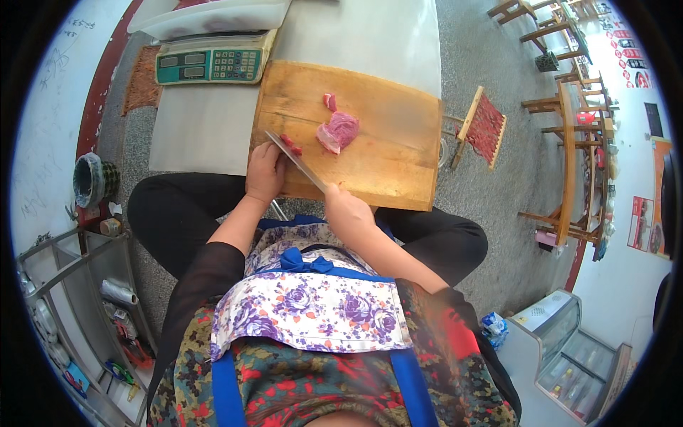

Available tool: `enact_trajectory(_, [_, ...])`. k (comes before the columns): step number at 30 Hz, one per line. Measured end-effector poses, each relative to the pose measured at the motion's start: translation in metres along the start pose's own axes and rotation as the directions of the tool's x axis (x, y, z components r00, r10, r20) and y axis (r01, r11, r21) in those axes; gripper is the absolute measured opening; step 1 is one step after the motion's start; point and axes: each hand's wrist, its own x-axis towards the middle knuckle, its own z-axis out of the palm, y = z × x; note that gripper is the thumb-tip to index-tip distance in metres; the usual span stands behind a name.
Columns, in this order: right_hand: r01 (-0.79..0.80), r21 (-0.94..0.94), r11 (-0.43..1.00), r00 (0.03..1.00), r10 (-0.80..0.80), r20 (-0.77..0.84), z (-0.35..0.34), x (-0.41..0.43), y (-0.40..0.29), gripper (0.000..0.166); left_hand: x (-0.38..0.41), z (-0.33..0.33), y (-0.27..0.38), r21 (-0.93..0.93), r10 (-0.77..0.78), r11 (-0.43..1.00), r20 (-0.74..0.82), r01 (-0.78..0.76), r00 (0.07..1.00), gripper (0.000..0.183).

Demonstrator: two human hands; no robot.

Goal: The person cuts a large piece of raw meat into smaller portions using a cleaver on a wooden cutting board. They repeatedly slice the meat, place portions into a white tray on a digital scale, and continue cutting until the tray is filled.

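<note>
My right hand grips the handle of a kitchen knife. Its blade slants away to the upper left over a wooden cutting board. My left hand rests at the board's left edge, fingers curled, close against the near side of the blade. Whatever may lie under those fingers is hidden. Just past the blade are small cut strips of red meat. A larger piece of raw meat lies mid-board, with a small meat chunk touching or close behind it.
The board lies on a pale table. A digital scale stands at the back left, near a white tray. To the right is a stool with a woven red seat. A metal rack stands at left, a glass-topped cabinet lower right.
</note>
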Motion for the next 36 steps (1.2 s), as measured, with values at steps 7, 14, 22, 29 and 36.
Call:
enact_trajectory(7, [-0.004, 0.089, 0.996, 0.957, 0.029, -0.289, -0.013, -0.039, 0.014, 0.019, -0.008, -0.003, 0.007, -0.001, -0.004, 1.0, -0.123, 0.004, 0.992, 0.03])
enact_trajectory(14, [0.094, 0.07, 0.993, 0.972, -0.076, -0.223, -0.011, -0.041, 0.004, 0.021, -0.003, -0.009, 0.009, -0.047, -0.006, 0.999, -0.041, 0.004, 0.999, 0.017])
enact_trajectory(22, [0.058, 0.072, 0.996, 0.998, -0.056, -0.021, -0.015, -0.035, -0.002, 0.02, -0.003, -0.01, 0.012, -0.022, 0.005, 1.0, -0.054, -0.006, 0.999, 0.015])
enact_trajectory(29, [-0.015, 0.052, 0.999, 0.996, 0.01, 0.084, -0.004, 0.021, -0.025, 0.009, -0.007, -0.007, 0.011, 0.018, 0.033, 0.999, -0.055, -0.032, 0.998, 0.019])
enact_trajectory(36, [0.016, 0.157, 0.987, 1.0, -0.019, 0.018, -0.027, 0.004, -0.003, 0.02, -0.008, -0.006, 0.008, 0.054, -0.054, 0.997, -0.026, 0.055, 0.998, 0.015])
